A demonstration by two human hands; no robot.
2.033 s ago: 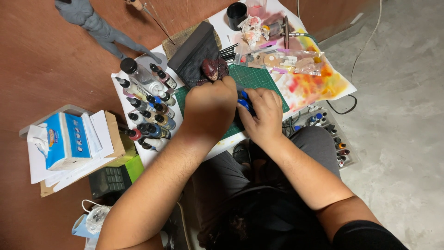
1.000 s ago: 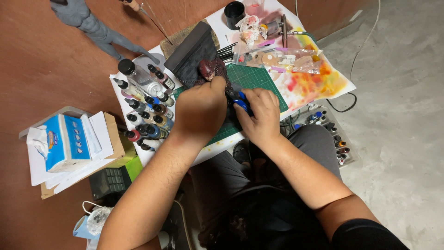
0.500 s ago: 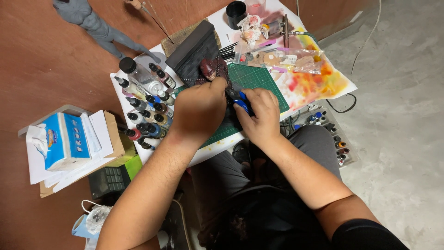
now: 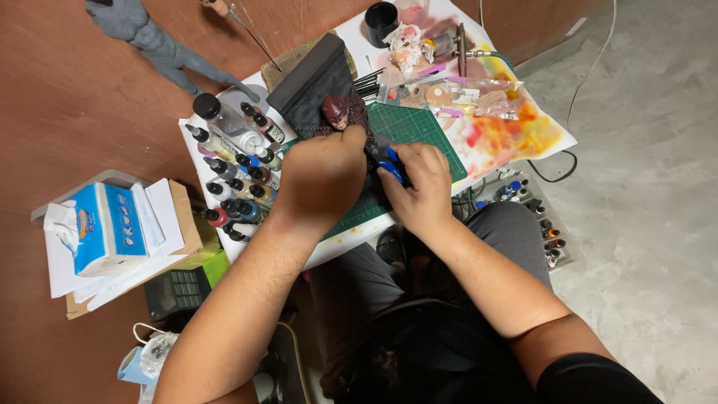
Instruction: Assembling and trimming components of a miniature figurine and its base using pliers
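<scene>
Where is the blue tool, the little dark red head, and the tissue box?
blue-handled tool [image 4: 392, 166], head view, on its blue handle.
dark red head [image 4: 336, 111], head view, on its face.
tissue box [image 4: 112, 224], head view, on its blue side.

- A small dark red figure head [image 4: 338, 111] sits just beyond the left hand's fingertips, at the near edge of the green cutting mat, beside a black box; whether the hand grips it is hidden.
- A blue-handled tool [image 4: 390, 166], probably cutters, lies clasped in the right hand, tip pointing toward the figure piece, mostly covered by fingers.
</scene>
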